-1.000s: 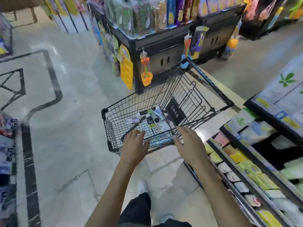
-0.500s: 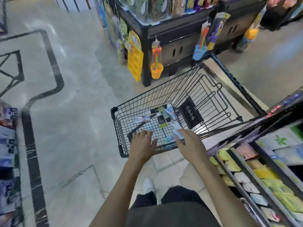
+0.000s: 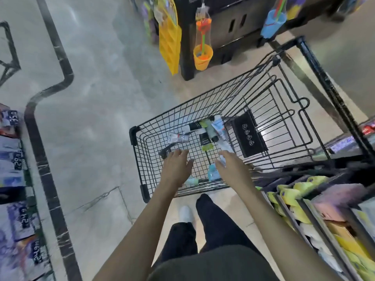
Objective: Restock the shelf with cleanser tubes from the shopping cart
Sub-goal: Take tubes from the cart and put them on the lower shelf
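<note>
While both bare arms are reaching down over the near rim, the left hand is hovering with its fingers straight and spread, holding nothing, and the right hand is hovering beside it, equally relaxed and empty, a gap of bare wire floor showing between the two. Under and just beyond the fingertips, the black wire shopping cart is holding a loose scatter of cleanser tubes on its floor. A silver-white tube with a red mark is lying flat with its long axis running left to right, cap end towards the right. A black tube with a yellow-green crimped end is lying lengthwise away from the person, its green end pointing back towards the hands. A pale green tube with a dark cap is lying beside it, nearly parallel. A light blue tube is resting near the near wall, just left of the right hand, partly hidden. A black plastic seat flap is leaning inside the basket to the right. A dark shelf of yellow and white packets is standing at the person's right.
</note>
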`<state>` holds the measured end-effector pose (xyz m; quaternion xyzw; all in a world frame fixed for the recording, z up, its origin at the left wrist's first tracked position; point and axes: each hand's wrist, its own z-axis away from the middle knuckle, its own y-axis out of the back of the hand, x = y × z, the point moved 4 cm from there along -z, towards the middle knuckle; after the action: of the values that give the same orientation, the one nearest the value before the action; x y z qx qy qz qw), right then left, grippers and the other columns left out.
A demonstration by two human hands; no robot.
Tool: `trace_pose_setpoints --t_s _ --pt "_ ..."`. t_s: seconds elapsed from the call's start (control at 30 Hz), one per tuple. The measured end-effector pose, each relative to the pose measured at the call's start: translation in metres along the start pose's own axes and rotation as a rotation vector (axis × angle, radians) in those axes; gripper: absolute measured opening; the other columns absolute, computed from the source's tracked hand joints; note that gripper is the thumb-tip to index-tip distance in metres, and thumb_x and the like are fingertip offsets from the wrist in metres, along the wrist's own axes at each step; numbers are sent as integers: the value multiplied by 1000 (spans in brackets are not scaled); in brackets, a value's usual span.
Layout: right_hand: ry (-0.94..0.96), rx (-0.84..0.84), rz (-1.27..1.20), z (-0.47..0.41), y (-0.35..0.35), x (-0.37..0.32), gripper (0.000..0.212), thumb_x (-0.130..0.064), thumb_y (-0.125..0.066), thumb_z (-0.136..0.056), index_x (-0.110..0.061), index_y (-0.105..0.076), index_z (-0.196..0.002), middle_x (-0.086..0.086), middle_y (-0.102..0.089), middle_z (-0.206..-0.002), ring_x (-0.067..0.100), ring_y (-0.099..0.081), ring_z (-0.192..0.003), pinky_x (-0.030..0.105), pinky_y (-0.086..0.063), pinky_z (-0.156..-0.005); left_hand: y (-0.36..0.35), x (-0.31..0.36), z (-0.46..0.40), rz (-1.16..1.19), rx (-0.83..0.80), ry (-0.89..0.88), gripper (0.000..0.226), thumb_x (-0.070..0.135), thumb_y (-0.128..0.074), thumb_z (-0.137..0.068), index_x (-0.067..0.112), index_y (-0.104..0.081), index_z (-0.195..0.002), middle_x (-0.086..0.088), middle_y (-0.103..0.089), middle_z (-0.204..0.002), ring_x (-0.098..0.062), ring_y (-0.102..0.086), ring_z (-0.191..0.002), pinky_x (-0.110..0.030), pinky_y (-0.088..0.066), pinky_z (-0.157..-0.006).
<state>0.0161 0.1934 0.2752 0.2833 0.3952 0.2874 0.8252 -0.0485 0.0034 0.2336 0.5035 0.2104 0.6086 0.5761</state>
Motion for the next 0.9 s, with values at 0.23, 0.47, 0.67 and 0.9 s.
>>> trace_pose_setpoints --t_s 0.23,0.47,0.67,0.9 --pt "-72 -53 -116 -112 -34 18 32 -34 -58 -103 -21 -62 -132 8 -68 -130 31 -63 -117 33 -44 -89 -38 -6 -105 70 -72 120 50 39 -54 -103 13 -49 -147 -15 -53 -146 -37 -51 -130 -54 -44 -110" --pt "-279 -68 -307 -215 -99 59 7 -26 -60 -102 -28 -55 -106 0 -62 -102 23 -58 -89 29 -34 -66 -98 -49 -221 158 -87 180 43 27 -58 -101 7 -55 -140 -21 -56 -138 -39 -53 -126 -50 -48 -104" --pt "-403 -79 -340 -292 -158 98 15 -16 -62 -98 -15 -54 -110 7 -59 -102 25 -56 -84 31 -37 -67 -148 -89 -297 193 -49 251 44 33 -52 -105 1 -54 -134 -23 -55 -135 -39 -52 -126 -47 -46 -101" --pt "-541 50 -451 -344 -212 134 22 -26 -81 -82 -21 -60 -85 6 -70 -93 30 -67 -90 46 -57 -82 -198 -112 -347 290 10 455 59 53 -48 -104 -1 -62 -121 -21 -67 -121 -38 -61 -115 -44 -51 -95"
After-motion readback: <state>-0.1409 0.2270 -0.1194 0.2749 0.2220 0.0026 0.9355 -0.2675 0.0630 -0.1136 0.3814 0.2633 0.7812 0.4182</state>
